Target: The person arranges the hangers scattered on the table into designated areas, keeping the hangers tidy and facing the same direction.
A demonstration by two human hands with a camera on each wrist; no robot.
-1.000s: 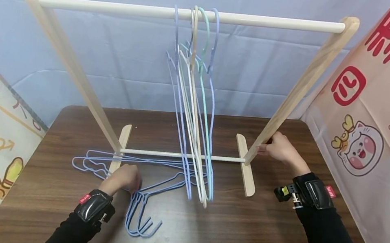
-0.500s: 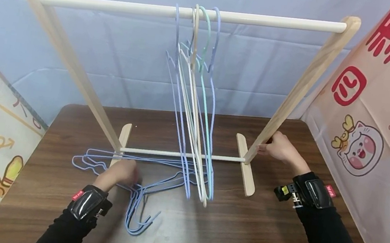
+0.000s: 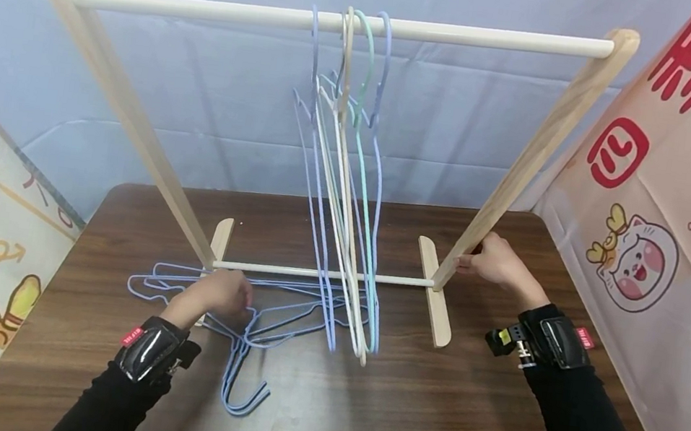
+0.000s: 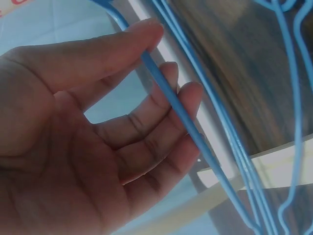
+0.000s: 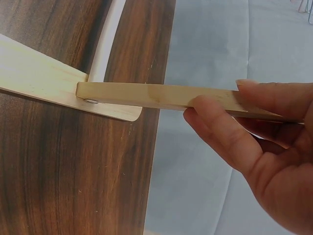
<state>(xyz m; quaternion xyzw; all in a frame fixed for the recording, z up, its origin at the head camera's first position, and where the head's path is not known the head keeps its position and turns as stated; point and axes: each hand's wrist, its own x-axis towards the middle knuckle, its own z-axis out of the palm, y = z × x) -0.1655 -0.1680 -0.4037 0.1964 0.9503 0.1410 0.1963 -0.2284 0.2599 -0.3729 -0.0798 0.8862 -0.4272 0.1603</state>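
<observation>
My left hand (image 3: pixel 219 293) pinches the long bar of a blue clothes hanger (image 4: pixel 176 105) between thumb and fingers, at the left of the table. Other blue hangers (image 4: pixel 234 132) lie beneath it, overlapping, their hooks pointing toward the front edge. On the right, my right hand (image 3: pixel 494 261) grips the lower part of the wooden upright (image 5: pixel 161 95) of a clothes rack. Several hangers hang bunched at the middle of the rack's white top rail (image 3: pixel 215 11), among them a green hanger (image 3: pixel 361 156), a cream hanger (image 3: pixel 342 164) and blue ones.
The rack's left foot (image 3: pixel 222 237) and right foot (image 3: pixel 437 308) stand on the dark wooden table (image 3: pixel 398 412). A thin lower rail (image 3: pixel 405 282) joins the uprights. Pale blue cloth (image 3: pixel 203 102) hangs behind, and printed panels stand at both sides.
My left hand has shifted slightly left and back, raising the held hanger's bar. The hooks on the table have drawn closer together. My right hand has stayed on the upright.
</observation>
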